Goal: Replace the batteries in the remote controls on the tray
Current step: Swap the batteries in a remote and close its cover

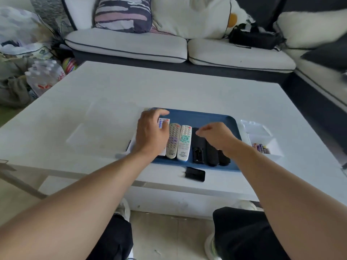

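At lower centre a loose black cover (195, 174) lies before the blue tray (206, 117). Mid-frame, the left hand (151, 136) rests relaxed over the white remote (163, 123); the right hand (217, 136), loosely curled and empty, hovers above the opened black remote (198, 153). Fresh batteries (262, 148) wait at right, likely needed next.

White table (169, 87) carries a blue tray (202, 117), white container (262, 139) — and black cover (195, 174).

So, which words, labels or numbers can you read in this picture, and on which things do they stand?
None can be read.
White remote under the left hand: top print blurred.
Grey remote: bottom label too small.
Green-button remote: bottom label too small.
Water bottle pack: red print blurred.
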